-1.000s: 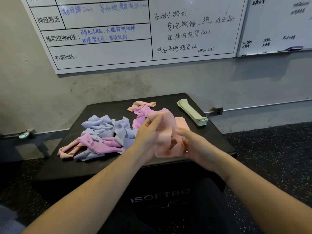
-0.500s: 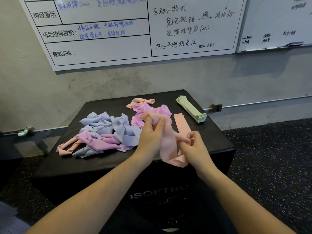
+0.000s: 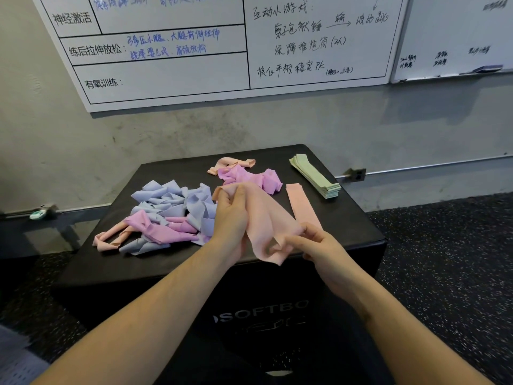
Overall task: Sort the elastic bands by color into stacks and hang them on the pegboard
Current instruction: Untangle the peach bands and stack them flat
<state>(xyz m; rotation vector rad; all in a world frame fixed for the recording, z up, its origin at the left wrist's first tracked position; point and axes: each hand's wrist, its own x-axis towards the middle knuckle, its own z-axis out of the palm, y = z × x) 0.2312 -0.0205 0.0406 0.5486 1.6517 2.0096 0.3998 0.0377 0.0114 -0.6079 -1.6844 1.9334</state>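
I hold one peach band (image 3: 263,218) with both hands above the front of the black surface (image 3: 347,218). My left hand (image 3: 231,215) closes its grip on the upper end, and my right hand (image 3: 319,243) pinches the lower end. Compared with a second ago, the band is more stretched out and less crumpled, and the flat peach band (image 3: 301,204) beside the green stack (image 3: 316,175) is now uncovered. I think the held band goes there next. The mixed pile (image 3: 166,215) waits on the left.

Black box (image 3: 347,223) under elastic bands (image 3: 166,207)
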